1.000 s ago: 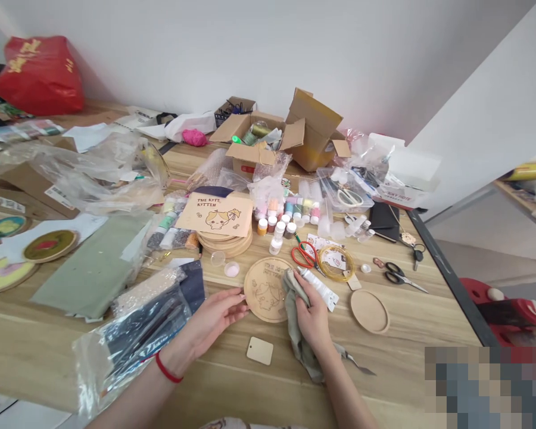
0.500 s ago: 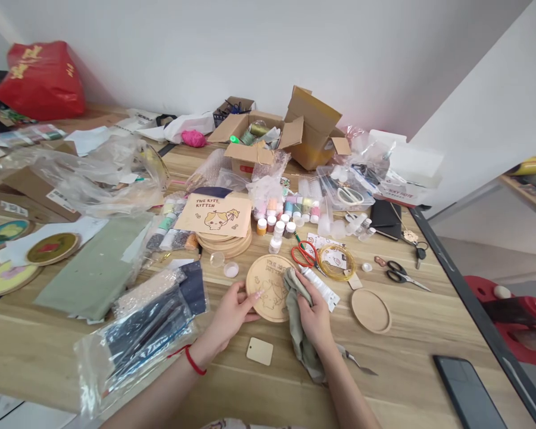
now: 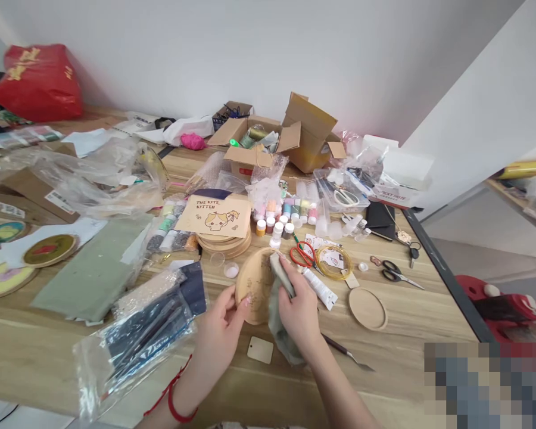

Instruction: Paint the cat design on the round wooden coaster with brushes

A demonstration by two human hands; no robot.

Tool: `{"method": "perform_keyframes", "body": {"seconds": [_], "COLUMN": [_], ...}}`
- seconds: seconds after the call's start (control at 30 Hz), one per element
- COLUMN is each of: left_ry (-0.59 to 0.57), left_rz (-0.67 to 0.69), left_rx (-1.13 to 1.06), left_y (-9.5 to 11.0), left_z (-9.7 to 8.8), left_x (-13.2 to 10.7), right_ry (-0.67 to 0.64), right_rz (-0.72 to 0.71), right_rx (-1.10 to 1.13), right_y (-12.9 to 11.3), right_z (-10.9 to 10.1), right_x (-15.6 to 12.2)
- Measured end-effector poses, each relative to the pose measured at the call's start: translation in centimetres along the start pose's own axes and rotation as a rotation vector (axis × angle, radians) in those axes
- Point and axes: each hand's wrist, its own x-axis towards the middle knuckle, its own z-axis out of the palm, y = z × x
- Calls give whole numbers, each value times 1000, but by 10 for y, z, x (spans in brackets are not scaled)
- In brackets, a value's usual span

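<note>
My left hand (image 3: 226,319) grips the left edge of a round wooden plaque (image 3: 254,292), thumb on its face. Dark line drawing and lettering show on the plaque, which is held tilted above the table. My right hand (image 3: 298,304) is closed on a grey-green cloth (image 3: 281,316) and presses it against the plaque's right side, covering part of the face. Below them lies a small wooden tag (image 3: 259,350). A palette knife (image 3: 348,353) rests just right of my right wrist. A round wooden ring (image 3: 367,309) lies farther right.
Red-handled scissors (image 3: 302,253), a coil of golden wire (image 3: 333,262) and a white tube (image 3: 320,288) lie beyond my right hand. Small paint jars (image 3: 275,229) stand behind the plaque. A kitten picture (image 3: 214,215) tops a stack of wooden discs. Black scissors (image 3: 397,274) lie at right.
The plaque has turned from nearly face-on to a steeper tilt. My right hand and the cloth have moved left across it. A pixelated patch now covers the lower right corner, where a phone lay.
</note>
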Motion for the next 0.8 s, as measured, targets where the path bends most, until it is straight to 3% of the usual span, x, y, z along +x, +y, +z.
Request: {"method": "perform_keyframes", "body": {"seconds": [0.13,0.23,0.33,0.47,0.57,0.73,0.8], "left_ry": [132,141,91,18,1,-17,-24], "left_rz": [438,757,893,942,864,239,91], "left_rx": [385,574,712,743,597,95,-125], "left_y": [15,21,26,27,21,10,7], "left_z": [5,8,10,11,11,6,2], "left_x": [-12,-17,-20,-22,-18,1,8], "right_ry": [44,123,156,141,108,36,94], "right_rz": [72,168,215,198,162,156,215], "right_rx": [136,304,411,447,365,282,305], "right_y": [-18,-24,-25,-20,-15,-5,-1], "right_z": [18,21,15,9,6,-11,-20], "right_x": [-2,-6,-9,-12,-13,-7,-6]}}
